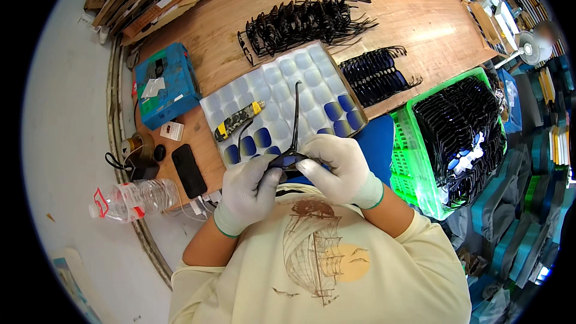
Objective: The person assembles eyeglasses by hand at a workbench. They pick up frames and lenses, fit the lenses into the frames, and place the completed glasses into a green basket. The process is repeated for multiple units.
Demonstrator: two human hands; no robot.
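Observation:
Both my hands wear white gloves with green cuffs and grip one pair of black glasses (290, 157) close to my chest. My left hand (249, 189) closes on its left side, and my right hand (338, 169) pinches the right side. One temple arm points away from me over a white lens tray (282, 114); the other reaches out farther left. The gloves hide part of the frame. Dark blue lenses (263, 137) sit in some of the tray's pockets, and paler ones fill many others. A utility knife (239, 121) with a yellow and camouflage-patterned handle lies across the tray.
Black glasses frames (300, 27) are heaped at the back, with a neat row of glasses (375, 75) nearer. A green crate (403, 156) full of glasses stands right. Leftward are a blue box (167, 84), a phone (189, 171), a tape roll (139, 146) and a plastic bottle (141, 198).

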